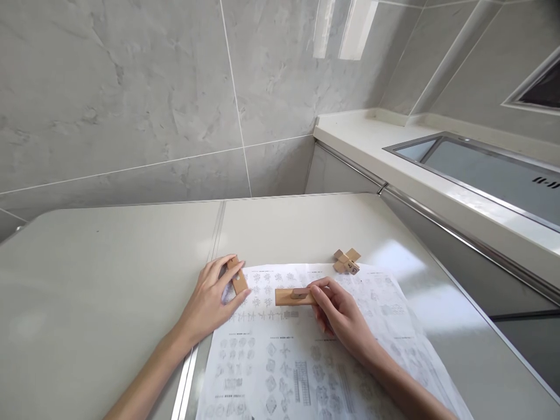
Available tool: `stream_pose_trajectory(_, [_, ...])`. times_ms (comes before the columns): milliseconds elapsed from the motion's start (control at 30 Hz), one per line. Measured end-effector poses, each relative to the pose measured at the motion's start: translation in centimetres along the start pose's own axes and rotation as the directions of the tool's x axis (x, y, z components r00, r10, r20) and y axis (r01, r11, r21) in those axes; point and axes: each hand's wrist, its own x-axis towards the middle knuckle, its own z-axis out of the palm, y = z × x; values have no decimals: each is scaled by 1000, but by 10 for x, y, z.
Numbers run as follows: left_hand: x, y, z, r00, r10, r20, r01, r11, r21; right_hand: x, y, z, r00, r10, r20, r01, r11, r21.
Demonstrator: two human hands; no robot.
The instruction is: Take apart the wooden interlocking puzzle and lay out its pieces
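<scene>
On printed sheet [306,361], left hand [209,300] gripping wooden piece [238,277], right hand [339,312] gripping notched bar [291,296]

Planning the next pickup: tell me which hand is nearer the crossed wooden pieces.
Right. The right hand lies just below-left of the crossed wooden pieces; the left hand is farther left.

Matt wooden blocks [294,296] — printed paper sheet [315,356]

bare counter [109,262] left; crossed wooden piece [347,261] blocks far right.
</scene>
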Motion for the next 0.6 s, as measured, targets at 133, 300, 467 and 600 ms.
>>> stream_pose_trajectory(133, [0, 3, -1, 999, 47, -12, -47, 999, 20, 0, 1, 0, 1000, 3, 1, -3, 1000, 2])
stream_pose_trajectory(300, [-3, 10, -8, 985, 162, -67, -160, 987, 29, -1, 0, -1, 1000, -11, 10, 11, 1000, -23])
stream_pose_trajectory(467, [-9, 37, -11, 923, 383, -41, -382, 924, 22, -1, 2, -1, 1000, -14, 14, 15, 999, -41])
stream_pose_trajectory(600, [-15, 58, -7, 891, 452, 50, -452, 892, -16, 0, 3, 0, 1000, -7, 10, 7, 1000, -24])
